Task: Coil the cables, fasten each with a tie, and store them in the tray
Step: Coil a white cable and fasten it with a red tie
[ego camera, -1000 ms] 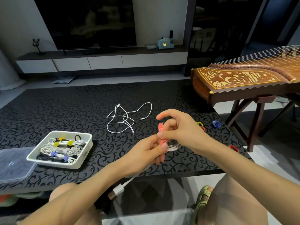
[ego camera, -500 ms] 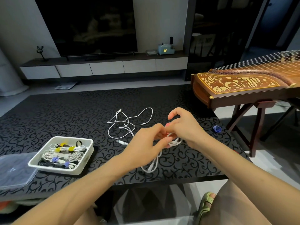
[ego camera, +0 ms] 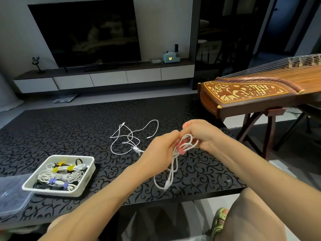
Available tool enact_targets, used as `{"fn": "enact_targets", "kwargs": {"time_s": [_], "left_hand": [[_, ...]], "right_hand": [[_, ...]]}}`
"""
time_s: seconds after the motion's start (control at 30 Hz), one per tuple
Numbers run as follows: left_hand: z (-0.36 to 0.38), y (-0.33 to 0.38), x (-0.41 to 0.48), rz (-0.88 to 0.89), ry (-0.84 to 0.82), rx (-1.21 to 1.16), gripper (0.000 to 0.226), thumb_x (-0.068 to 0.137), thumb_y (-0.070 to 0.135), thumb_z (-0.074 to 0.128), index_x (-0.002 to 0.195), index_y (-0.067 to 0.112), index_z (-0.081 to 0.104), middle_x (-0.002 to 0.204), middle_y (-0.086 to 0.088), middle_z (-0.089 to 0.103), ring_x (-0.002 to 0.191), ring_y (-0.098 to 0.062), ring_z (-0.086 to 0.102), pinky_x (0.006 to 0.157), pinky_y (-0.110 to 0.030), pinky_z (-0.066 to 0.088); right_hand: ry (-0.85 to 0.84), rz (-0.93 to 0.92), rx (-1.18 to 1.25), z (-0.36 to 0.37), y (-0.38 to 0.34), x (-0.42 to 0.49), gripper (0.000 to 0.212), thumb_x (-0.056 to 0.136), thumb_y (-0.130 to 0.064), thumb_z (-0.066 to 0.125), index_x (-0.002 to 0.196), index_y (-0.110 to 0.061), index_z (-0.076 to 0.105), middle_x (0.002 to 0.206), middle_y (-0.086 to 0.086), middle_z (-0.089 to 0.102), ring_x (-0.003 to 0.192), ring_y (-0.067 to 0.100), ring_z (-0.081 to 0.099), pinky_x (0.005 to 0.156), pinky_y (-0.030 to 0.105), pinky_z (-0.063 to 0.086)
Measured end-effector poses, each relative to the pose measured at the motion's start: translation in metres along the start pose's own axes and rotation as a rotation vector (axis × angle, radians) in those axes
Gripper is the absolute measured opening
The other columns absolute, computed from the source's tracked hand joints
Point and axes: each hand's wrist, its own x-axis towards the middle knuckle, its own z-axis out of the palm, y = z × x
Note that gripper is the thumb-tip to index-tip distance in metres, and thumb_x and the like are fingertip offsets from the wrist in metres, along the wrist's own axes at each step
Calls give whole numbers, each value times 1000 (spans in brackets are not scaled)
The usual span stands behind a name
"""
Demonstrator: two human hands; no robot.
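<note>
- Both hands meet above the counter (ego camera: 199, 173) near its front right: the left hand (ego camera: 160, 150) and the right hand (ego camera: 202, 134) have their fingers clamped on a coiled white cable (ego camera: 186, 142) with a pink tie (ego camera: 179, 148) around it.
- Loose loops of that cable hang down to the counter, with a plug end close to the front edge.
- One more white cable (ego camera: 130, 138) lies uncoiled mid-counter, just beyond the left hand.
- Toward the front left sits the white tray (ego camera: 86, 176), holding bundles with yellow and purple ties; a clear lid (ego camera: 12, 197) lies beside it at the left edge.
- Open counter stretches across the far half and between tray and hands.
- Past the right edge stands a wooden zither (ego camera: 251, 94) on its stand, near the right hand.
- Compared with half a second ago, the hands sit slightly apart from each other, the pink tie shows between them, and more of the coil hangs below.
</note>
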Motion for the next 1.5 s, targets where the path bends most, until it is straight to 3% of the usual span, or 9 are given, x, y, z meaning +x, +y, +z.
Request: {"fn": "enact_targets", "kwargs": {"time_s": [0.1, 0.27, 0.7, 0.87, 0.97, 1.1, 1.2, 1.3, 1.5], "left_hand": [[5, 2, 1, -127, 26, -236, 23, 99, 1, 37, 78, 9, 44, 68, -7, 66, 61, 3, 59, 59, -9, 40], [13, 5, 3, -298, 98, -537, 29, 99, 1, 33, 73, 9, 42, 61, 0, 51, 54, -9, 48, 55, -17, 41], [-9, -9, -5, -626, 86, -1539, 2, 81, 5, 48, 81, 3, 48, 67, -10, 51, 49, -12, 47, 47, -23, 44], [-21, -17, -10, -541, 89, -1211, 8, 82, 7, 57, 87, 3, 53, 75, -9, 60, 56, -14, 55, 58, -26, 52], [-25, -18, -16, -512, 71, -864, 5, 92, 10, 56, 87, 12, 58, 76, -4, 66, 60, -14, 58, 66, -26, 53], [-22, -13, -16, -468, 242, -787, 16, 94, 0, 51, 81, 6, 59, 65, -4, 62, 50, -12, 50, 54, -23, 46], [-13, -11, -15, -448, 360, -722, 12, 92, -4, 52, 81, -8, 54, 57, -2, 58, 47, -13, 45, 50, -25, 40], [1, -5, -20, -343, 393, -458, 12, 89, -3, 58, 76, -3, 57, 60, 5, 63, 57, -15, 56, 56, -28, 45], [2, -3, -25, -81, 267, -169, 14, 88, -3, 52, 78, 6, 55, 65, -2, 57, 60, -20, 46, 55, -28, 38]], "right_hand": [[88, 28, 44, -7, 0, 11, 54, 76, 16, 55, 31, -13, 50, 39, 5, 50, 37, 15, 53, 42, 23, 46], [235, 36, 70, -12, 6, 24, 32, 76, 20, 52, 70, -11, 49, 48, 12, 58, 32, 11, 54, 34, 17, 42], [-149, -37, 146, -8, 43, -1, 17, 91, 1, 55, 101, 10, 65, 65, 4, 53, 58, 9, 50, 56, 19, 50], [11, -394, -290, -6, 44, -9, 13, 88, -18, 66, 77, -16, 73, 56, -13, 54, 53, -3, 44, 55, 11, 36], [169, -582, -656, -6, 45, -9, 16, 86, -24, 67, 70, -22, 70, 71, -11, 59, 73, -1, 49, 72, 22, 37], [225, -646, -809, 12, 54, -27, 13, 87, -23, 64, 75, -19, 68, 78, -7, 59, 79, 13, 53, 73, 26, 35], [183, -592, -736, 29, 57, -49, 23, 90, -24, 59, 69, -15, 64, 58, -3, 64, 56, 11, 57, 61, 29, 44], [93, -475, -513, 37, 39, -60, 35, 89, -18, 57, 56, -11, 63, 44, -4, 59, 39, 3, 49, 48, 12, 36], [-6, -79, 91, 29, -2, -49, 22, 85, -3, 59, 64, 1, 64, 42, 0, 50, 37, 8, 39, 42, 20, 39]]}}
